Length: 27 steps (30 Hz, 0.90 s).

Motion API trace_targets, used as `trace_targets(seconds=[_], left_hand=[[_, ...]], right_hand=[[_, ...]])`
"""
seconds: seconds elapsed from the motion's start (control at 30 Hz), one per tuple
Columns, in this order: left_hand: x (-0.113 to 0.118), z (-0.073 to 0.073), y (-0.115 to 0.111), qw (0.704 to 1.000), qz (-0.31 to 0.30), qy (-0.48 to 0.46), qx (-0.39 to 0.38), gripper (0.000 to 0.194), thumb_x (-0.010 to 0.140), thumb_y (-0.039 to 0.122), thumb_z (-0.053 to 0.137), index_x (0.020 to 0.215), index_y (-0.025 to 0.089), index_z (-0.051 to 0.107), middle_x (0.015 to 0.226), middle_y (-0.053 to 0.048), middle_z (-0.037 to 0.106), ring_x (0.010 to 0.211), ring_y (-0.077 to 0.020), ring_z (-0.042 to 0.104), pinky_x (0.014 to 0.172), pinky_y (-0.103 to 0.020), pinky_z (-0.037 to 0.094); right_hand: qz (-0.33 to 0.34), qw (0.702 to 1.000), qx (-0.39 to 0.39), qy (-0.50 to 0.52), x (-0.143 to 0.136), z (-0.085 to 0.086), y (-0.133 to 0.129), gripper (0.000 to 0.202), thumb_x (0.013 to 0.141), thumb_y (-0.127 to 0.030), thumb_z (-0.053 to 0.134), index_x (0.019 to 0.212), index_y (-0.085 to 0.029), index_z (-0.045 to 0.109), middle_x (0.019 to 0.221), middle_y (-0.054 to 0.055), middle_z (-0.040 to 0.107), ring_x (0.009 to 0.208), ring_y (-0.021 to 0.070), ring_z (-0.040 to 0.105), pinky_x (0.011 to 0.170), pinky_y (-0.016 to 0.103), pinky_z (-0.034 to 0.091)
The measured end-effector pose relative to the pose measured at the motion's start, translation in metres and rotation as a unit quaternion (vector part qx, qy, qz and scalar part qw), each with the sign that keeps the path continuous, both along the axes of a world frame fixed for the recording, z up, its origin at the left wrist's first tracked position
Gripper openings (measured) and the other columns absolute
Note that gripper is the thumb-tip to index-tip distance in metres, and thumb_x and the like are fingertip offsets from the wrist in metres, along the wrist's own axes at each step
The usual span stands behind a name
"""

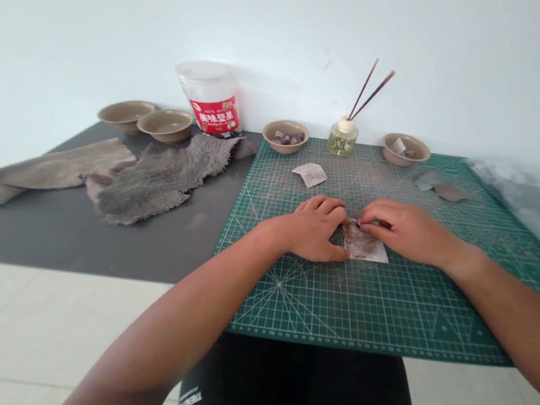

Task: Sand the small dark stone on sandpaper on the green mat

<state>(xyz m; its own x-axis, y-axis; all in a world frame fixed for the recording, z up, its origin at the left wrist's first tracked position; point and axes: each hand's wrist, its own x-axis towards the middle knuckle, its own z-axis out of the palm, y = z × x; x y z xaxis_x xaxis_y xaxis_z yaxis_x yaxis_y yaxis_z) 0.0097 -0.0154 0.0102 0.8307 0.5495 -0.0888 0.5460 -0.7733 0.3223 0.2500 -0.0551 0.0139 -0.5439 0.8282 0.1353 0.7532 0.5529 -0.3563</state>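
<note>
Head view: pinching a small dark piece (358,223) between thumb and fingertips of the right hand (407,227), against the far part of the paper (368,250); too tiny to tell its shape. Bracing the paper's nine o'clock side with the left hand (318,228), thumb and fingers spread, on the green mat (365,310). Could skid or crumple the thin paper through uneven pressure, given support mainly along one side. Could also lose the piece from so slight a grip, or scrape a fingertip by rubbing so close to the surface. Looks gritty, smeared brown over white, straight-edged. At eleven o'clock, a bent scrap (311,174), then a smooth, round bowl (287,149) of rough stones (291,138); at twelve, a glass bottle (342,141) with thin sticks; at ten, a fuzzy, ragged cloth (157,185) on the dark, matte counter (179,235).
</note>
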Motion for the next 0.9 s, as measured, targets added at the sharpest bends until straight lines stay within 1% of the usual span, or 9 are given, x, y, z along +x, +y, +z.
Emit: trace_targets(seconds=[0.07, 0.2, 0.27, 0.4, 0.53, 0.6, 0.77, 0.8, 0.9], left_hand=[[0.000, 0.000, 0.000, 1.000, 0.002, 0.001, -0.002, 0.065, 0.086, 0.061, 0.056, 0.136, 0.021, 0.047, 0.158, -0.011, 0.031, 0.147, -0.0338, 0.020, 0.117, -0.051, 0.024], [0.000, 0.002, -0.001, 1.000, -0.003, 0.004, 0.004, 0.068, 0.085, 0.064, 0.056, 0.136, 0.020, 0.047, 0.158, -0.012, 0.030, 0.147, -0.0351, 0.021, 0.117, -0.051, 0.026], [0.000, 0.003, -0.001, 1.000, -0.003, 0.009, 0.002, 0.068, 0.085, 0.064, 0.056, 0.137, 0.020, 0.047, 0.158, -0.012, 0.030, 0.147, -0.0349, 0.021, 0.117, -0.051, 0.025], [0.001, 0.004, -0.001, 1.000, 0.010, 0.021, -0.004, 0.065, 0.086, 0.062, 0.055, 0.137, 0.022, 0.046, 0.160, -0.011, 0.028, 0.148, -0.0335, 0.018, 0.117, -0.051, 0.024], [0.000, 0.002, -0.001, 1.000, 0.000, 0.009, -0.001, 0.066, 0.085, 0.064, 0.055, 0.135, 0.021, 0.047, 0.159, -0.011, 0.029, 0.148, -0.0350, 0.018, 0.118, -0.051, 0.024], [0.000, 0.002, -0.001, 1.000, -0.005, 0.007, 0.003, 0.066, 0.086, 0.064, 0.054, 0.135, 0.021, 0.047, 0.158, -0.011, 0.031, 0.147, -0.0354, 0.019, 0.117, -0.051, 0.024], [0.000, 0.000, 0.000, 1.000, -0.003, 0.004, 0.009, 0.067, 0.085, 0.062, 0.056, 0.137, 0.021, 0.046, 0.157, -0.011, 0.032, 0.147, -0.0357, 0.020, 0.117, -0.052, 0.025], [0.000, 0.000, 0.000, 1.000, -0.003, 0.004, 0.009, 0.067, 0.085, 0.062, 0.056, 0.137, 0.021, 0.046, 0.157, -0.011, 0.031, 0.147, -0.0359, 0.020, 0.117, -0.052, 0.025], [0.000, 0.002, 0.000, 1.000, -0.009, 0.010, 0.006, 0.066, 0.085, 0.063, 0.055, 0.136, 0.021, 0.048, 0.157, -0.011, 0.031, 0.146, -0.0359, 0.021, 0.117, -0.051, 0.024]], right_hand=[[0.014, 1.000, -0.003, -0.013, 0.003, 0.004, 0.001, 0.011, 0.096, -0.025, 0.057, 0.094, -0.025, 0.067, 0.100, 0.001, 0.071, 0.091, 0.0191, 0.067, 0.083, 0.035, 0.050], [0.097, 0.994, -0.049, 0.012, -0.002, 0.004, -0.007, 0.011, 0.096, -0.026, 0.057, 0.091, -0.025, 0.067, 0.098, 0.001, 0.071, 0.093, 0.0179, 0.066, 0.083, 0.032, 0.051], [0.084, 0.996, -0.036, 0.024, -0.005, 0.002, -0.007, 0.011, 0.097, -0.026, 0.055, 0.093, -0.026, 0.066, 0.101, 0.002, 0.071, 0.096, 0.0188, 0.066, 0.085, 0.033, 0.051], [0.006, 1.000, 0.005, -0.011, 0.003, 0.004, 0.001, 0.009, 0.095, -0.026, 0.057, 0.095, -0.025, 0.066, 0.098, 0.004, 0.070, 0.088, 0.0206, 0.066, 0.079, 0.036, 0.050], [0.085, 0.994, -0.067, -0.015, 0.006, 0.009, -0.003, 0.010, 0.095, -0.029, 0.059, 0.090, -0.025, 0.066, 0.096, 0.002, 0.070, 0.087, 0.0184, 0.065, 0.078, 0.033, 0.051], [0.101, 0.992, -0.075, 0.006, 0.001, 0.007, -0.007, 0.011, 0.096, -0.029, 0.058, 0.090, -0.025, 0.065, 0.096, 0.002, 0.070, 0.090, 0.0181, 0.065, 0.080, 0.032, 0.050], [-0.009, 1.000, 0.010, -0.007, -0.003, 0.002, 0.000, 0.008, 0.095, -0.025, 0.057, 0.093, -0.024, 0.065, 0.096, 0.003, 0.069, 0.086, 0.0197, 0.065, 0.077, 0.035, 0.049], [-0.004, 1.000, 0.006, -0.015, -0.002, 0.003, 0.001, 0.008, 0.094, -0.026, 0.059, 0.091, -0.024, 0.066, 0.094, 0.003, 0.069, 0.084, 0.0197, 0.065, 0.075, 0.035, 0.049], [0.068, 0.997, -0.044, -0.010, -0.001, 0.005, 0.002, 0.011, 0.095, -0.026, 0.058, 0.088, -0.025, 0.067, 0.096, 0.002, 0.070, 0.087, 0.0191, 0.065, 0.076, 0.034, 0.050]])
